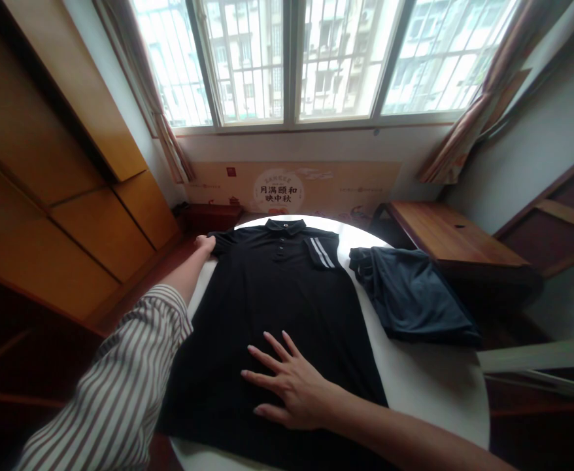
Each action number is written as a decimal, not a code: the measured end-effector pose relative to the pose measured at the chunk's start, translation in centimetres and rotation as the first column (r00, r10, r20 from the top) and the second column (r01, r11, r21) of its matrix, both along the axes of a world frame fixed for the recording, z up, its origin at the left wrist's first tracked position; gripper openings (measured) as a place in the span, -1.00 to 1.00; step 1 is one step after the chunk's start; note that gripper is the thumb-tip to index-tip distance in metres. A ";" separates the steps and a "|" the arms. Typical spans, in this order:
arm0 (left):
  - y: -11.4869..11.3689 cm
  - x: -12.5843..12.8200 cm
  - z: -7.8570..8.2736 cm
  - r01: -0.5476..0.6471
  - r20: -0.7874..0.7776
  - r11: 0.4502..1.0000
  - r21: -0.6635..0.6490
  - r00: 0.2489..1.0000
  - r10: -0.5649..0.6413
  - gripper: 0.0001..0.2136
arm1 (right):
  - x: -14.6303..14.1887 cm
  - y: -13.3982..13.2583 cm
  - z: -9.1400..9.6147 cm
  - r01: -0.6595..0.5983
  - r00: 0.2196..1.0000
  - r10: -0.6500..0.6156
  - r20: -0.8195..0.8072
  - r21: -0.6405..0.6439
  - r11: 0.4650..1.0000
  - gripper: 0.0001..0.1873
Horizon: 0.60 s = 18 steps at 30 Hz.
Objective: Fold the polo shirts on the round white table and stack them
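A black polo shirt [287,301] lies spread face up on a round white table [429,373], its collar at the far edge. Its right-hand sleeve, with white stripes, is folded inward over the chest. My left hand [206,244] reaches to the far left and is closed on the end of the other sleeve. Across the lower front of the shirt, my right hand [289,386] lies flat with its fingers spread. To the right of the shirt rests a folded dark blue-grey garment [409,294].
A wooden desk [454,235] stands beyond the table on the right. Wooden cabinets [91,229] line the left side. Barred windows [287,62] with curtains are ahead, above a printed banner [346,186]. A pale bar [537,356] stands right of the table.
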<state>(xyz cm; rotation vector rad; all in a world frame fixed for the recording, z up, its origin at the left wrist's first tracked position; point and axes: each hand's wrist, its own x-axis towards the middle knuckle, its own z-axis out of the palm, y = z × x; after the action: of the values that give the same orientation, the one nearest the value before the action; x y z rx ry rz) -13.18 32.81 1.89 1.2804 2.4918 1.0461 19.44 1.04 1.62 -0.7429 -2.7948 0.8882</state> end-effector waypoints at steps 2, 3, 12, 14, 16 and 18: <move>0.0 0.0 0.4 0.013 -0.033 0.999 0.035 0.999 -0.012 -0.75 | 0.0 0.0 0.0 0.001 1.000 -0.001 0.002 -0.003 1.000 -0.31; 0.0 0.2 0.7 0.029 -0.054 0.998 0.056 0.998 -0.026 -0.74 | 0.0 0.0 0.0 0.002 1.000 -0.002 0.002 -0.004 1.000 -0.31; -2.5 6.3 -1.2 0.698 -0.236 0.715 0.036 0.701 -0.673 -0.80 | 0.0 -0.1 -0.1 0.004 1.000 -0.004 -0.011 0.014 1.000 -0.33; -2.5 7.0 -2.0 0.682 -0.212 0.731 0.016 0.717 -0.664 -0.75 | 0.0 -0.1 -0.1 0.001 1.000 -0.001 -0.014 0.018 1.000 -0.33; -1.8 6.9 -2.3 0.614 -0.206 0.789 0.017 0.774 -0.598 -0.71 | 0.0 -0.1 -0.1 0.000 1.000 0.000 -0.017 0.022 1.000 -0.32; -0.5 6.4 -2.1 0.517 -0.200 0.856 0.012 0.840 -0.504 -0.71 | 0.0 -0.1 -0.1 0.002 1.000 -0.002 -0.017 0.027 1.000 -0.32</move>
<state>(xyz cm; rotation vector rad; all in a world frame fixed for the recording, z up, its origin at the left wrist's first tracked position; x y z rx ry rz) -6.82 32.30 -0.23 2.0017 2.0386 0.9046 19.45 0.96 1.53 -0.7307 -2.7845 0.8512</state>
